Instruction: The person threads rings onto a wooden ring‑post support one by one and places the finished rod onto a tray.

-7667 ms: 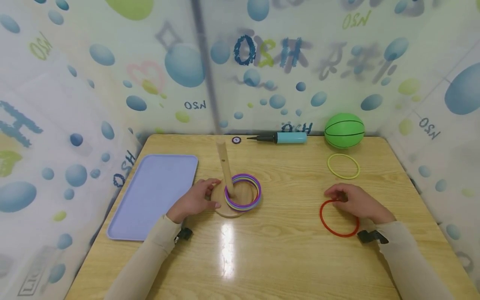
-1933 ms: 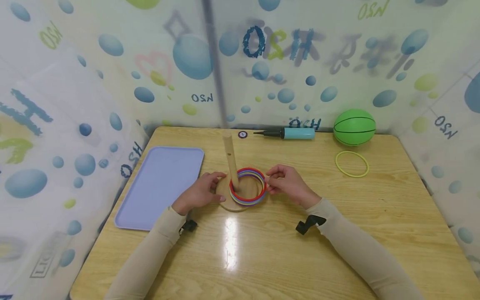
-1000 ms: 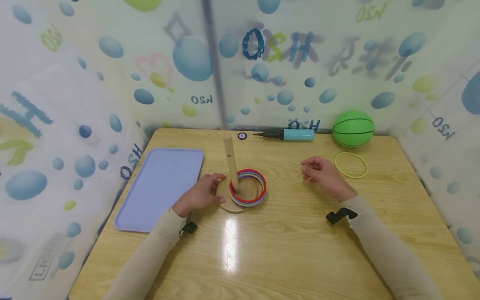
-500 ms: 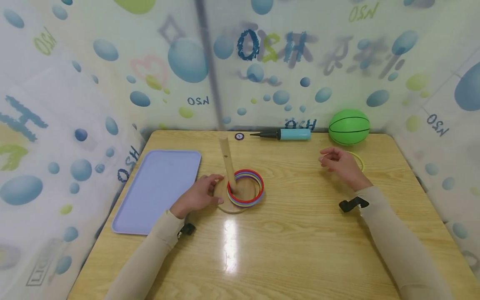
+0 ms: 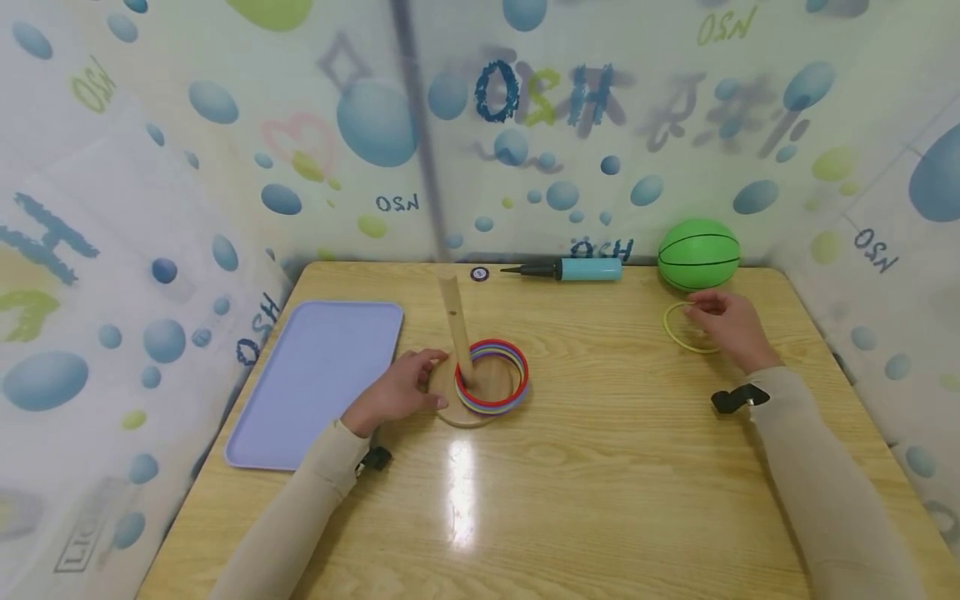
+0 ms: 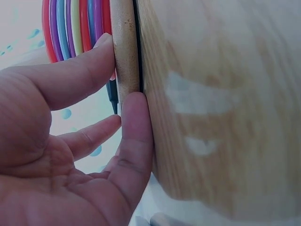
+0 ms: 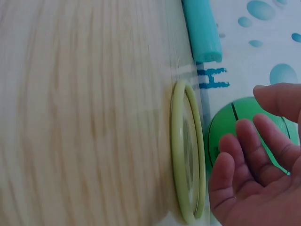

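The head view shows a wooden post (image 5: pixel 454 325) standing on a round wooden base (image 5: pixel 442 411). Around the post lies a stack of several coloured rings, with a red ring (image 5: pixel 528 371) on top. My left hand (image 5: pixel 393 392) holds the left rim of the base between thumb and fingers. In the left wrist view the fingertips press the edge of the base (image 6: pixel 126 56) beside the stacked rings (image 6: pixel 84 26). Far right, my right hand (image 5: pixel 731 329) hovers over a yellow ring (image 5: pixel 670 329) on the table. Its fingers are loosely bent, apart from the yellow ring (image 7: pixel 178 150) in the right wrist view.
A green ball (image 5: pixel 699 254) sits behind the yellow ring. A blue hand pump (image 5: pixel 588 269) and a small round disc (image 5: pixel 479 273) lie along the table's back edge. At the left is a lilac tray (image 5: pixel 322 367). Patterned curtains enclose the table (image 5: pixel 570 500).
The red ring went from the right of the table onto the stack. My right hand then left the stack and moved right to the yellow ring. My left hand stays at the base.
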A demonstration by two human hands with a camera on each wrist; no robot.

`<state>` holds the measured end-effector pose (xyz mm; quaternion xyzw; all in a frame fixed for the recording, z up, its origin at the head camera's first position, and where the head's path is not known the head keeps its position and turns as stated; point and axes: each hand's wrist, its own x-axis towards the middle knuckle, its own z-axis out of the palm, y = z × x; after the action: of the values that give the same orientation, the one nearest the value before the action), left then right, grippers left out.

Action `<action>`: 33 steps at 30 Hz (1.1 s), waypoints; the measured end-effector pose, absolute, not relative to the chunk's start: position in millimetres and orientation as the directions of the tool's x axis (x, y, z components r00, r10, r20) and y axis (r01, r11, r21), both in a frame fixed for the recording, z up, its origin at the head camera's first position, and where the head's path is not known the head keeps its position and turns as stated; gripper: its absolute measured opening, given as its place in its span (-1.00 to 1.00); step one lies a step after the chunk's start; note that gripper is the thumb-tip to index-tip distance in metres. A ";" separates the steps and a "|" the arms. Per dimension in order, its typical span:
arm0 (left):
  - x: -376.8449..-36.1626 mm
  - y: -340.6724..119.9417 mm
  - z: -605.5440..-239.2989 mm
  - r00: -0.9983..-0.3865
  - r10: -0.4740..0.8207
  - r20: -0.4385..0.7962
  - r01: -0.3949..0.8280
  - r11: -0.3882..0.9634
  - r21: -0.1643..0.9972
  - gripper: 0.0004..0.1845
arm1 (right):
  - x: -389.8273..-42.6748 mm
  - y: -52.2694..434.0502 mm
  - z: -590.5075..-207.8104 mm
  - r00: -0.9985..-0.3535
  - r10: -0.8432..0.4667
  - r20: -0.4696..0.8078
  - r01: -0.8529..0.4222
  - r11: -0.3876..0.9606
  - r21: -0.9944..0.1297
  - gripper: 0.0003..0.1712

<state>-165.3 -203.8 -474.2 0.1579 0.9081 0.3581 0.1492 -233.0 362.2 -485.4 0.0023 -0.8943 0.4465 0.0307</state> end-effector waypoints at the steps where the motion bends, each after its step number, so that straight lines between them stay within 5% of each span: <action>1: -165.6 -203.4 -474.0 -0.905 0.392 -0.162 0.176 0.695 0.698 -0.18 | -233.4 365.6 -485.7 -0.997 0.029 0.066 -0.034 0.615 -0.787 -0.45; 16: -165.1 -200.9 -471.9 -0.905 0.393 -0.166 0.175 0.697 0.695 -0.19 | -233.1 393.4 -487.5 -0.998 0.049 -0.041 0.064 0.750 -0.659 -0.35; 33: -165.5 -204.5 -474.9 -0.903 0.398 -0.163 0.174 0.684 0.708 -0.19 | -232.7 383.9 -486.7 -0.997 0.015 -0.081 0.057 0.838 -0.543 -0.55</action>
<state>-165.5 -204.5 -474.9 0.1581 0.9047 0.3646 0.1536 -232.7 383.9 -486.7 -0.0189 -0.9578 0.2843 -0.0367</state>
